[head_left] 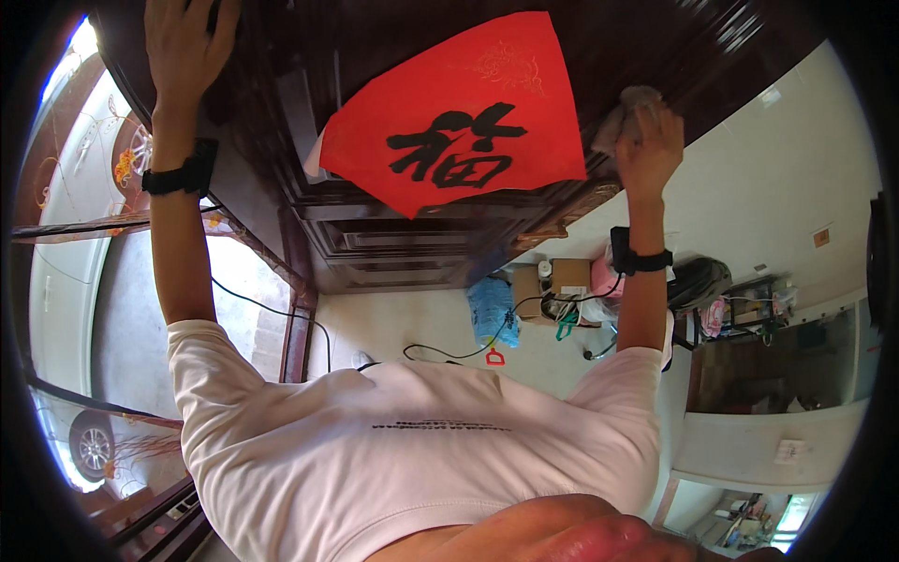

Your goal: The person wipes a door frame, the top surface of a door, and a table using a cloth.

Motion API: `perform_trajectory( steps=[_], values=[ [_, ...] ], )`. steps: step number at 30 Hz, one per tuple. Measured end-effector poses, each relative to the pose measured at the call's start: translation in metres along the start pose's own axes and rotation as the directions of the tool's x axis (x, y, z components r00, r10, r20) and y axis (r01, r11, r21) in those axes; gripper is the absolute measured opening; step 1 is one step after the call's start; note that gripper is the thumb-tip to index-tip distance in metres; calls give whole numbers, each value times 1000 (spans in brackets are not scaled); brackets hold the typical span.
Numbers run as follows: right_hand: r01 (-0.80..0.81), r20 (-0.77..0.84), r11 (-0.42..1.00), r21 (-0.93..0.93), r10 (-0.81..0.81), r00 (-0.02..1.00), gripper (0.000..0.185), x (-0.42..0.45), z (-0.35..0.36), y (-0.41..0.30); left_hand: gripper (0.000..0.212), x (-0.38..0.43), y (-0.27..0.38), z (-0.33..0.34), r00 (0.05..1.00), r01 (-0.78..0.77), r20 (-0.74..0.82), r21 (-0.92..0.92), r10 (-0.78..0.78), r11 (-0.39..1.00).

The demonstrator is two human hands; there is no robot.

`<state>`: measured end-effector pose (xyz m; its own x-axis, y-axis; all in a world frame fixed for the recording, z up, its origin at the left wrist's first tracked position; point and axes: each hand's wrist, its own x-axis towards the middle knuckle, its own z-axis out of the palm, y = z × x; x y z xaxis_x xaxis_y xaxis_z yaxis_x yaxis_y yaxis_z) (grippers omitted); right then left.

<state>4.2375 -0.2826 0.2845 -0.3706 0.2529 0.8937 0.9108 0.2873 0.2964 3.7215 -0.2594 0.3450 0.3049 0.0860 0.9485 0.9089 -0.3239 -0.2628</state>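
A dark brown panelled door stands close in front of me, with a red paper sheet on its face that bears a large black brushed character. My right hand presses a crumpled grey cloth to the door near its edge, to the right of the sheet. On the left, my left hand is raised against the dark wood with its fingers apart, cut off partly by the top of the view; nothing shows in it. Each wrist wears a black strap with a small device.
Below the door, a blue plastic bag and cardboard boxes rest on the pale floor. Black cables hang near my body. A doorway on the left shows a parked car outside. A black rack holds items at the right.
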Motion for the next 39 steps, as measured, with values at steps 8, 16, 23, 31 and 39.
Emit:
perform_trajectory(
  steps=[8,16,23,31,39],
  values=[
    [2,-21,976,-217,-7,1000,38,40,-16,30,36,1,-1,3,1000,-10,-9,-6,10,1000],
    [-177,-58,933,-313,167,984,42,27,-4,-1,38,0,-7,-1,1000,-23,12,35,22,999],
    [-81,32,958,-275,93,995,42,19,-9,20,34,7,18,-12,999,35,13,177,-38,984],
    [-47,-212,968,-248,-7,977,43,146,-34,104,34,7,11,-14,1000,28,-1,134,-28,991],
    [-208,-215,971,-114,180,960,65,174,-23,19,40,-2,11,-13,999,46,3,60,-46,997]
  ],
)
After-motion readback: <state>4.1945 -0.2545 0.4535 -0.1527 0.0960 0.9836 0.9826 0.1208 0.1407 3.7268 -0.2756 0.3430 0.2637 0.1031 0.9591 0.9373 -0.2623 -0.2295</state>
